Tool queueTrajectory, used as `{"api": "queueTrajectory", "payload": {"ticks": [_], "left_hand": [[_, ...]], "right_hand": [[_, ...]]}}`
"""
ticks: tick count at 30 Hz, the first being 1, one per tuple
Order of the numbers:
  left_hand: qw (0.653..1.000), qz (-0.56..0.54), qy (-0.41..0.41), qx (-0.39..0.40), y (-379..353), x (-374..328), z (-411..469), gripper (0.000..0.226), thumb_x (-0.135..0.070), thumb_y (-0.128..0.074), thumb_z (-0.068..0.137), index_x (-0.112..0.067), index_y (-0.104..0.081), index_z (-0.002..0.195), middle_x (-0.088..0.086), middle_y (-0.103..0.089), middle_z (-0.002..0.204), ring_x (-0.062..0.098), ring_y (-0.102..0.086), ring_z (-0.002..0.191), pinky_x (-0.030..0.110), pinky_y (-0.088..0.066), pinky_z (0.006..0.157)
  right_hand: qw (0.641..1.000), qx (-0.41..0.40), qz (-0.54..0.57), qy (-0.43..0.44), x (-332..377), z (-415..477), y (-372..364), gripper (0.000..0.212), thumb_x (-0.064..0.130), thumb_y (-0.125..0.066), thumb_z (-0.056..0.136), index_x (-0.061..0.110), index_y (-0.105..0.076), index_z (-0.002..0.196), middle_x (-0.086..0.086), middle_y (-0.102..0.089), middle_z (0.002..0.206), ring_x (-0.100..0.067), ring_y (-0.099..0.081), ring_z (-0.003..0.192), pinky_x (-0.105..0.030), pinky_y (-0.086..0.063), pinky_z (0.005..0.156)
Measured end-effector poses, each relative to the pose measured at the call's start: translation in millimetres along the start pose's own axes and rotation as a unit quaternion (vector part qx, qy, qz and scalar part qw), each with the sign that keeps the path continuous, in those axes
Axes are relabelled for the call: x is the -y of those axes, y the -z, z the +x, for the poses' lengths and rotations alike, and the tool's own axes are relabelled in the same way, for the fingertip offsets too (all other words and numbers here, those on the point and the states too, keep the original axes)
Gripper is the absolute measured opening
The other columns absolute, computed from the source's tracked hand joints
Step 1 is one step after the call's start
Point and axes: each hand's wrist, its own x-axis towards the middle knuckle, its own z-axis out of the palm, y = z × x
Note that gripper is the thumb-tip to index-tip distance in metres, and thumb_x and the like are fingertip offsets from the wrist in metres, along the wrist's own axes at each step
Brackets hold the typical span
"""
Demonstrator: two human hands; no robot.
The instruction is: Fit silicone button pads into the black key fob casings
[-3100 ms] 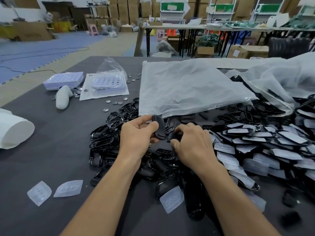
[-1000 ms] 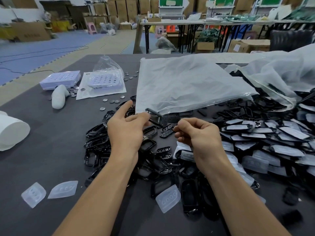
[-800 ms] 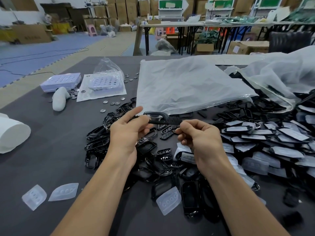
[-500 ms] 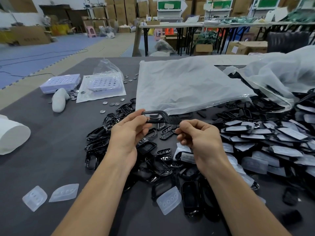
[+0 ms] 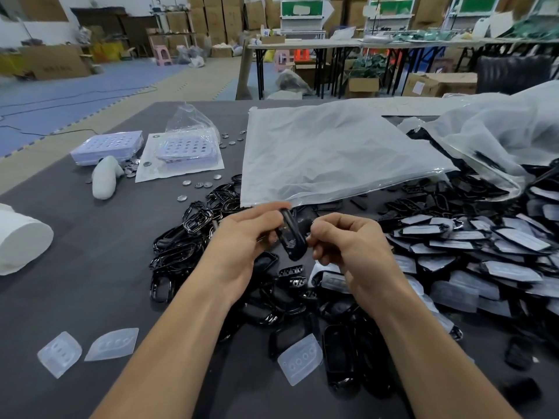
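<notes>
Hold the black casing [image 5: 291,237] clear of the surface [image 5: 90,267], between both hands. The left hand [image 5: 242,241] pinches its far end with curled fingers [image 5: 266,211]. The right hand [image 5: 357,249], fingers curled tight, appears to pinch its near right edge. The long axis runs from the left fingertips steeply down toward the person; which way the cavity faces cannot be told. Turn the cavity up, then take the silicone pad [image 5: 299,359] lying nearer the person than the fingers. Align its bumps with the holes before pressing.
</notes>
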Motion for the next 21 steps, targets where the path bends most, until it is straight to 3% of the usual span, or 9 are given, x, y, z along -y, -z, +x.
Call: {"api": "queueTrajectory", "payload": {"ticks": [3, 9, 15, 17, 21], "left_hand": [[0.999, 0.019, 0.014, 0.037, -5.2, 3.3, -3.3, 0.029, -0.001, -0.063, 0.097, -0.017, -0.085, 0.087, 0.007, -0.079, 0.087, 0.015, -0.074, 0.078, 0.024, -0.060, 0.072], [0.999, -0.011, 0.013, 0.038, -10.8, 8.1, -4.7, 0.019, 0.003, -0.063, 0.094, -0.008, -0.079, 0.094, 0.012, -0.079, 0.091, 0.018, -0.077, 0.084, 0.023, -0.061, 0.074], [0.999, -0.049, -0.011, 0.013, -11.0, 9.9, -3.8, 0.022, 0.002, -0.065, 0.093, -0.012, -0.082, 0.087, 0.016, -0.078, 0.091, 0.019, -0.074, 0.081, 0.026, -0.062, 0.080], [0.999, -0.046, -0.022, 0.020, -11.1, 10.6, -4.1, 0.027, 0.002, -0.065, 0.092, -0.015, -0.084, 0.083, 0.010, -0.078, 0.084, 0.016, -0.073, 0.076, 0.023, -0.061, 0.076], [0.998, -0.023, -0.039, 0.039, -11.3, 9.4, -5.4, 0.017, -0.010, -0.072, 0.079, -0.021, -0.085, 0.082, 0.004, -0.077, 0.079, 0.012, -0.070, 0.072, 0.021, -0.059, 0.073]], "right_hand": [[1.000, 0.016, -0.006, -0.011, 1.5, -0.5, 1.9, 0.031, 0.007, -0.070, 0.091, 0.017, -0.073, 0.062, -0.006, -0.064, 0.062, -0.014, -0.050, 0.048, -0.020, -0.038, 0.045], [0.999, 0.000, 0.030, -0.041, -3.8, 0.2, -6.9, 0.032, 0.023, -0.071, 0.094, 0.018, -0.078, 0.063, 0.004, -0.054, 0.050, -0.007, -0.040, 0.041, -0.018, -0.029, 0.041], [0.993, 0.058, 0.072, -0.068, -4.4, -0.9, -3.2, 0.021, 0.009, -0.065, 0.092, 0.013, -0.083, 0.083, -0.005, -0.068, 0.071, -0.012, -0.050, 0.056, -0.020, -0.041, 0.049], [0.993, 0.063, 0.065, -0.074, -4.1, -1.7, -3.8, 0.009, 0.016, -0.074, 0.081, 0.013, -0.082, 0.081, -0.007, -0.070, 0.077, -0.015, -0.054, 0.065, -0.022, -0.042, 0.056], [0.991, 0.073, 0.075, -0.083, -4.5, -1.8, -2.6, 0.023, 0.030, -0.077, 0.064, 0.014, -0.082, 0.080, -0.005, -0.074, 0.083, -0.016, -0.061, 0.077, -0.027, -0.048, 0.071]]}}
